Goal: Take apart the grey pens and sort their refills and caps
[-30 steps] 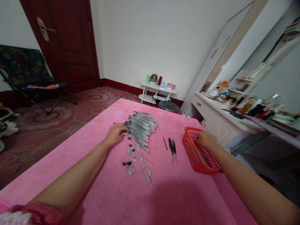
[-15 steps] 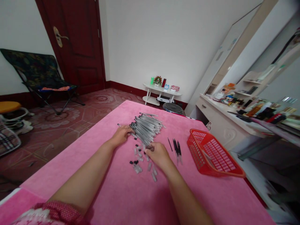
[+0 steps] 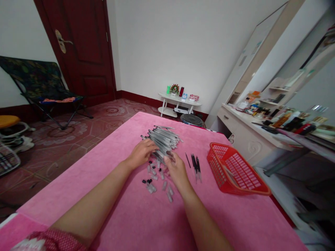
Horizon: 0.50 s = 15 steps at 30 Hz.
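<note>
A heap of clear grey pens [image 3: 166, 136] with black ends lies on the pink cloth, roughly side by side. My left hand [image 3: 142, 153] is at the heap's near left edge, fingers curled round a pen [image 3: 142, 137] whose black end sticks out behind the knuckles. Close by on the right, my right hand [image 3: 176, 169] has thumb and fingers pinched together at the near end of the pens; what lies between them is hidden. Just below both hands are several loose clear caps [image 3: 154, 177] and small black end pieces [image 3: 149, 181].
Several dark refills [image 3: 196, 164] lie right of my right hand. A red plastic basket [image 3: 237, 170] stands at the table's right side. Beyond the pink-covered table [image 3: 125, 216] are a white stand [image 3: 167, 111], a cluttered dresser [image 3: 243, 132] and a folding chair [image 3: 39, 80].
My left hand has moved right and nearer my right hand, bringing the pen with it. My right hand has shifted slightly up towards the pens. The view has turned a little.
</note>
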### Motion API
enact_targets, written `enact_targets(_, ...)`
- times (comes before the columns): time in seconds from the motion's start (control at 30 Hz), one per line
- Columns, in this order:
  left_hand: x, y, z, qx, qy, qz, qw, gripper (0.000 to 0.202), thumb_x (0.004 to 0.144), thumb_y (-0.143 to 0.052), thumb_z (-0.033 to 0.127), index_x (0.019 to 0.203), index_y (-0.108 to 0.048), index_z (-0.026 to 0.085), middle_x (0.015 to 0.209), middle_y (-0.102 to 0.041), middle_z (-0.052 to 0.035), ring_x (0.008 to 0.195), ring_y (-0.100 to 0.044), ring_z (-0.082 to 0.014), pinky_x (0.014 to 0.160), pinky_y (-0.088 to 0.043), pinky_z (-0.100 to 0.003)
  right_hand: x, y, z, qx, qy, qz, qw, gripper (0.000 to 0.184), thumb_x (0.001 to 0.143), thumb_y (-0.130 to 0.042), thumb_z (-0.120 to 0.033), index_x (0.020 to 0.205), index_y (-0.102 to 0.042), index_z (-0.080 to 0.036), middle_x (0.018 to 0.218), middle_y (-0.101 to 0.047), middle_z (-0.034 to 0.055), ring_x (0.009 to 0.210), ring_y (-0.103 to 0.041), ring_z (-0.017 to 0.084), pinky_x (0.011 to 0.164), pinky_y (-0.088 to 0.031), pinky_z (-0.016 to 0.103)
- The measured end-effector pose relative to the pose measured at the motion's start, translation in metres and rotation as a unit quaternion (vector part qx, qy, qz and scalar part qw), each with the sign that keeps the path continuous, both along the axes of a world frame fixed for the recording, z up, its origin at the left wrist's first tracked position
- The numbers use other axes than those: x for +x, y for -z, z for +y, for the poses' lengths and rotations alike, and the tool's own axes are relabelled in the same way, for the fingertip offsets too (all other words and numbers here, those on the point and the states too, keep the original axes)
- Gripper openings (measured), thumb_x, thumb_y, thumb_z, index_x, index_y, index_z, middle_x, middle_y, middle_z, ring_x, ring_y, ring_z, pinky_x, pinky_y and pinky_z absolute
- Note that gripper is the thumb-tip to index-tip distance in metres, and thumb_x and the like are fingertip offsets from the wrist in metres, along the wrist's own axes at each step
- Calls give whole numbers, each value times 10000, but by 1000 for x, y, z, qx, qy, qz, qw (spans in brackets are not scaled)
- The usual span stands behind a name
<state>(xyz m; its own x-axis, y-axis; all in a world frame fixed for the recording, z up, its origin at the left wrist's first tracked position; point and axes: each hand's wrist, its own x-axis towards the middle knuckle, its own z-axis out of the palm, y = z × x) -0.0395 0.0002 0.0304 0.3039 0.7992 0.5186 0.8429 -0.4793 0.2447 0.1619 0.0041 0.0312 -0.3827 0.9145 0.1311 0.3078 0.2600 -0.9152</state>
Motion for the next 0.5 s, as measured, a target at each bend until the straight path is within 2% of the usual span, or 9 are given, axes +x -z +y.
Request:
enact_targets(0.07,18,-4,-3,8,30,27,999,357,769,-450,69,1045,-630,209,982,-613,-80,951,-485,-214,812,-375,-337,4,2,3,-41,-18,5,999,364,822,-433,-480,894,-582,-156,694,-604,26,489,-540,118,419,-373,205)
enact_targets(0.13,30,-5,-6,23,53,37,998,352,781,-447,75,1059,-622,203,986,-613,-81,947,-484,-209,798,-371,-334,8,4,5,-93,-37,8,995,385,812,-433,-499,673,-533,-154,533,-502,-10,401,-438,92,376,-302,198)
enact_targets(0.2,36,-4,-8,44,65,43,996,327,825,-416,103,1065,-616,200,983,-612,-82,940,-485,-200,788,-366,-331,11,6,6,-156,-51,25,986,399,805,-428,-520,626,-478,-167,480,-421,-43,357,-324,66,352,-223,193)
enact_targets(0.27,37,-3,-10,61,63,55,995,309,864,-390,143,1069,-612,203,963,-612,-79,921,-484,-195,761,-359,-325,13,6,7,-186,-56,41,980,389,802,-431,-531,648,-456,-175,478,-372,-66,355,-242,53,359,-171,194)
enact_targets(0.33,35,-2,-11,72,54,73,993,290,880,-389,176,1062,-612,210,910,-610,-67,873,-480,-188,712,-351,-312,13,4,7,-149,-67,28,986,381,808,-437,-511,633,-453,-174,488,-369,-63,382,-252,56,391,-187,196)
enact_targets(0.43,28,-1,-11,85,40,91,991,260,886,-397,200,1008,-626,214,819,-592,-50,799,-461,-175,650,-332,-295,12,-4,4,4,-59,-80,995,370,835,-435,-419,580,-496,-158,529,-475,-16,484,-410,90,482,-266,208)
enact_targets(0.5,25,1,-10,87,31,91,992,245,889,-401,217,965,-634,210,784,-581,-45,772,-449,-171,623,-320,-290,11,-12,-1,104,-13,-197,975,320,840,-450,-361,622,-572,-162,597,-576,23,582,-509,129,539,-291,226)
